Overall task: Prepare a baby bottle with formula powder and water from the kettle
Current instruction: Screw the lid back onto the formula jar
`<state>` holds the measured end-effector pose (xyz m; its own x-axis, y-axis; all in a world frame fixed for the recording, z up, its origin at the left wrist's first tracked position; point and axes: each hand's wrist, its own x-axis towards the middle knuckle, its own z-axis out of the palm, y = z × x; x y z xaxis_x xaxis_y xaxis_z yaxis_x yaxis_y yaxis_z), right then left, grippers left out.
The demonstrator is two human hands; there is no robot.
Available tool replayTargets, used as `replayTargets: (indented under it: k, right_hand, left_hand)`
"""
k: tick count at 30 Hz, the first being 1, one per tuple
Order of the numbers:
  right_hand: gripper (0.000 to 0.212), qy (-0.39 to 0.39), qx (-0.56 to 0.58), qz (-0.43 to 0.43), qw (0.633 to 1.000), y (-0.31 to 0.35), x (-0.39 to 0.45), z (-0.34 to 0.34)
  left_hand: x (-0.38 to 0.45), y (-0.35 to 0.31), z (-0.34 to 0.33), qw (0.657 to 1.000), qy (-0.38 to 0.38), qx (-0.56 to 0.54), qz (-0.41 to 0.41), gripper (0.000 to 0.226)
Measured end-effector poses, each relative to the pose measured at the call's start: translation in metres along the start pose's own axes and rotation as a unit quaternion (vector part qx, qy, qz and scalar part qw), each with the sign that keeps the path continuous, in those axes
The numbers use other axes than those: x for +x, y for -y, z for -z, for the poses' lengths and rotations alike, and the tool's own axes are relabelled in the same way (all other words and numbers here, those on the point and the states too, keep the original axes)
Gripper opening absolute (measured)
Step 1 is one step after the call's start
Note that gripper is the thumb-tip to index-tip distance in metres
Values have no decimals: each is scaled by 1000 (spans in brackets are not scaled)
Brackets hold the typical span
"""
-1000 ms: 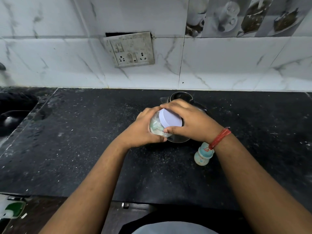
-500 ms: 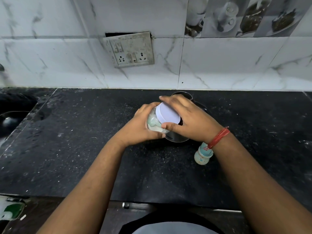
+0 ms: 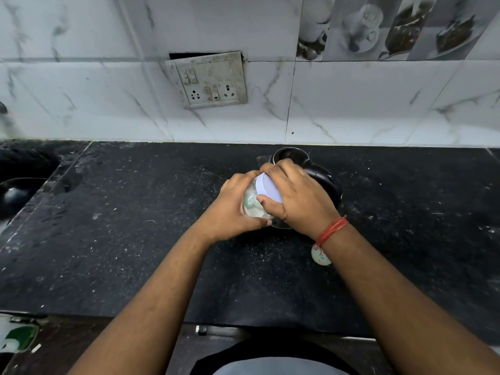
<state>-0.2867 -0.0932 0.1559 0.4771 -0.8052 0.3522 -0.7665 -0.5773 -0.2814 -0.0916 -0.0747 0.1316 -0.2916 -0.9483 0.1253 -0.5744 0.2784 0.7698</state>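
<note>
Head cam: left hand wraps the clear plastic jar, held above the black speckled counter, tilted, long axis pointing up-right. Right hand fingers curl round its white round lid. Black kettle just behind.

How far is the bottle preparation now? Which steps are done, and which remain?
Nothing looks finished yet. In hand: the left hand grips the jar while the right hand grips its white lid, which sits on the jar. Left to do: take the lid off, put powder into the baby bottle on the counter, then pour water from the kettle behind the hands.
</note>
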Motion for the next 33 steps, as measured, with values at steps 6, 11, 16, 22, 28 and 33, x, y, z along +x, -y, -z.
replayTargets:
  k: [6, 11, 16, 22, 28, 33]
  right_hand:
    - [67, 10, -2, -21, 1000, 5, 2, -4]
    - [66, 9, -15, -33, 999, 9, 4, -9]
    - [80, 11, -2, -49, 999, 16, 5, -18]
    - [80, 42, 43, -79, 995, 31, 3, -50]
    - [82, 98, 59, -110, 987, 34, 3, -86]
    - [84, 120, 74, -121, 982, 38, 2, -103]
  left_hand:
    - [-2, 5, -5, 1000, -6, -23, 3, 90]
    - [-3, 11, -6, 999, -3, -35, 10, 90]
    - [-8, 27, -10, 998, -9, -53, 33, 95]
    - [-22, 48, -12, 995, -52, -63, 50, 84]
    - [-28, 78, -26, 989, -41, -99, 101, 87]
    - [-35, 102, -38, 986, -32, -111, 119, 91]
